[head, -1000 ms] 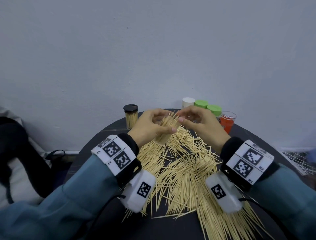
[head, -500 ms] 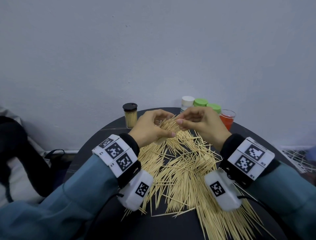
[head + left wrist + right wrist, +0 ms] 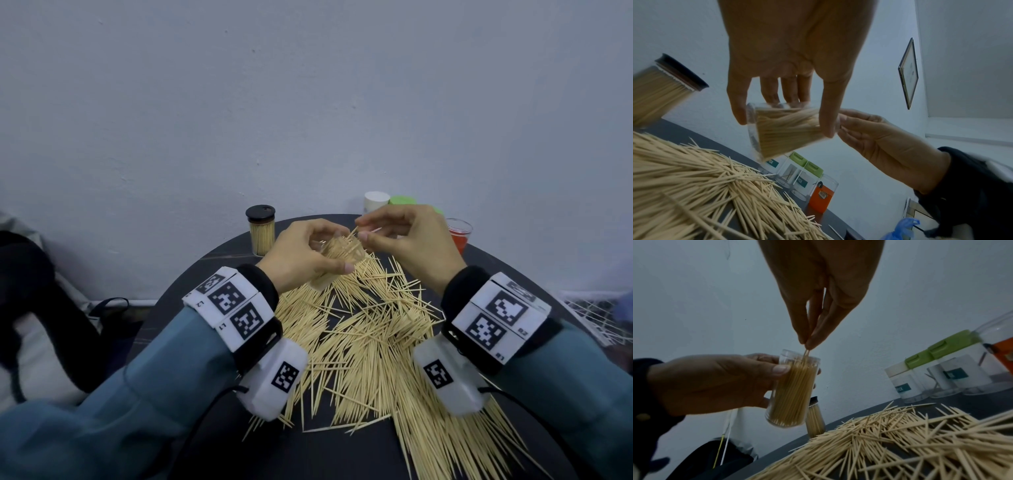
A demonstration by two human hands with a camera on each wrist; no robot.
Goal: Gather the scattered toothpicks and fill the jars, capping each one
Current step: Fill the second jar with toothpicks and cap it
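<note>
jar (image 3: 792,392) gripped in l hand (image 3: 301,255), r hand (image 3: 414,240) pinching toothpicks (image 3: 806,352) at mouth; labels unreadable

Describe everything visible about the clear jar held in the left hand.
The clear jar is a small see-through cylinder, plastic by its look, uncapped and nearly full of pale wooden toothpicks standing lengthwise. The left hand grips its side and holds it above the black table, tilted with its mouth toward the right hand, which pinches a few toothpicks at the opening.
</note>
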